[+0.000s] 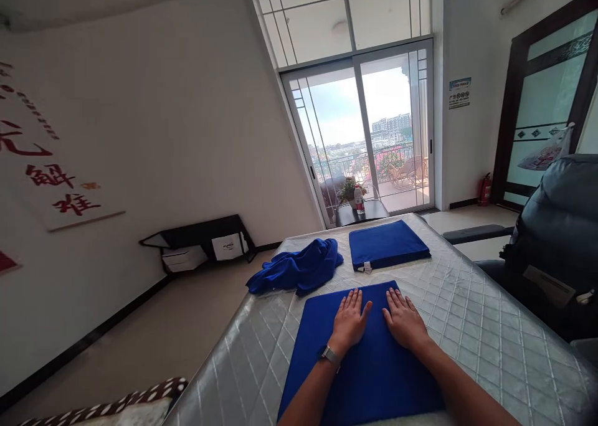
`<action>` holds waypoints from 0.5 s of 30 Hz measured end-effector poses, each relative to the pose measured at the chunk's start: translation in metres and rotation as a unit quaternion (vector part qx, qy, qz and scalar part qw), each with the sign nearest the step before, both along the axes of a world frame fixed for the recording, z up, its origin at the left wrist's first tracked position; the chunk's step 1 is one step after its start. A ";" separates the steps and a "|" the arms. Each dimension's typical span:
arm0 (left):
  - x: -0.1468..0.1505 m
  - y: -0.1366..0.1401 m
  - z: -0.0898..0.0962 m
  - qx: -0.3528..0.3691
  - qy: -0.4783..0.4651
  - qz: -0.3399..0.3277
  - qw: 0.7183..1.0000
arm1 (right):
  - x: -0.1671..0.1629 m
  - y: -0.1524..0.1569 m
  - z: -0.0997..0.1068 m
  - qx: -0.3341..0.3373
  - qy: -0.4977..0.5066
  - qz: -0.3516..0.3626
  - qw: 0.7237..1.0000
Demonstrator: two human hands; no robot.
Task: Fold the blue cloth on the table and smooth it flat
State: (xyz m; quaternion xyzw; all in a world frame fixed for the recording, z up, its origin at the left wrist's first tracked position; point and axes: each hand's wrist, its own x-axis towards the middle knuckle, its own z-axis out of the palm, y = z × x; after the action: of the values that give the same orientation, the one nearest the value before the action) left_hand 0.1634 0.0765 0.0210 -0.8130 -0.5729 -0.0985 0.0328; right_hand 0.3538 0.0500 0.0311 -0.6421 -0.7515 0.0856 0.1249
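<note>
A folded blue cloth (374, 376) lies flat on the silver quilted table cover (462, 301), close to me. Both palms rest on its far half. My left hand (349, 319), with a watch on the wrist, is flat with its thumb spread out. To its right, my right hand (405, 320) also lies flat, fingers stretched forward near the cloth's right edge. Beyond my hands sits a neatly folded blue cloth (389, 244) with a white tag at its near edge. A crumpled blue cloth (299, 267) lies in a heap at the far left.
A small dark table (374, 209) with a water bottle (359, 199) and a potted plant stands past the far edge. A black chair (555, 239) is close on the right. By the left wall, a black rack (205, 236) holds white boxes.
</note>
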 end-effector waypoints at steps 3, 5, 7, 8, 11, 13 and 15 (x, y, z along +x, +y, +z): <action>-0.046 -0.002 -0.001 -0.010 0.014 0.046 0.999 | 0.000 0.001 -0.002 0.002 0.004 0.001 1.000; -0.079 -0.003 -0.004 -0.009 0.019 0.069 0.997 | 0.000 0.001 -0.003 0.004 0.002 0.000 1.000; -0.109 -0.005 -0.008 -0.002 0.019 0.089 0.996 | 0.000 0.002 -0.004 0.005 -0.004 -0.001 1.000; -0.121 -0.006 -0.010 0.002 0.015 0.100 0.995 | 0.000 0.003 -0.005 0.006 -0.009 0.000 1.000; -0.141 -0.007 -0.016 0.006 -0.011 0.131 0.991 | 0.000 0.005 -0.008 0.013 -0.020 0.001 1.000; -0.143 -0.008 -0.017 0.009 -0.026 0.138 0.990 | 0.000 0.006 -0.011 0.017 -0.022 0.000 1.000; -0.142 -0.008 -0.016 0.013 -0.036 0.138 0.990 | 0.000 0.007 -0.012 0.019 -0.025 0.001 1.000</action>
State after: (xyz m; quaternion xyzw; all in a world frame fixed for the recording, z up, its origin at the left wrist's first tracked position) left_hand 0.0218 0.0682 0.0048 -0.7215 -0.6792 -0.1298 0.0353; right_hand 0.3537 0.0574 0.0190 -0.6412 -0.7562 0.0555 0.1185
